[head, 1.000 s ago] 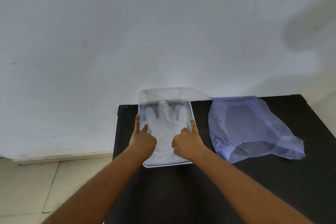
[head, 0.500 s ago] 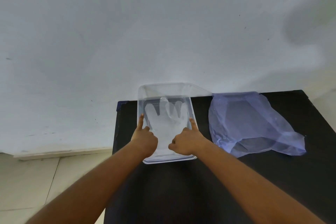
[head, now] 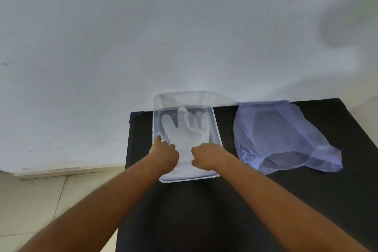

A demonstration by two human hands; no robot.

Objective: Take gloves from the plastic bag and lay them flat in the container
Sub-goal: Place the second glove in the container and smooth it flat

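Note:
A clear plastic container (head: 217, 129) stands at the far left of the black table (head: 204, 215). One translucent white glove (head: 185, 129) lies flat in it, fingers pointing away from me. My left hand (head: 165, 154) rests on the glove's near left side, fingers curled, index finger stretched along the container's left wall. My right hand (head: 208, 155) sits curled on the glove's near right side, over the cuff. The cuff is partly hidden by both hands. A crumpled bluish plastic bag (head: 282, 135) lies to the right of the container.
The container's clear lid (head: 194, 97) stands up behind it against the white wall (head: 184, 26). The table's left edge runs just left of the container, with pale floor tiles (head: 41, 200) below. Bare black tabletop lies in front of the container and bag.
Both hands have drawn back toward me along the glove. The right index finger, stretched out before, is now curled in. The view has also shifted slightly.

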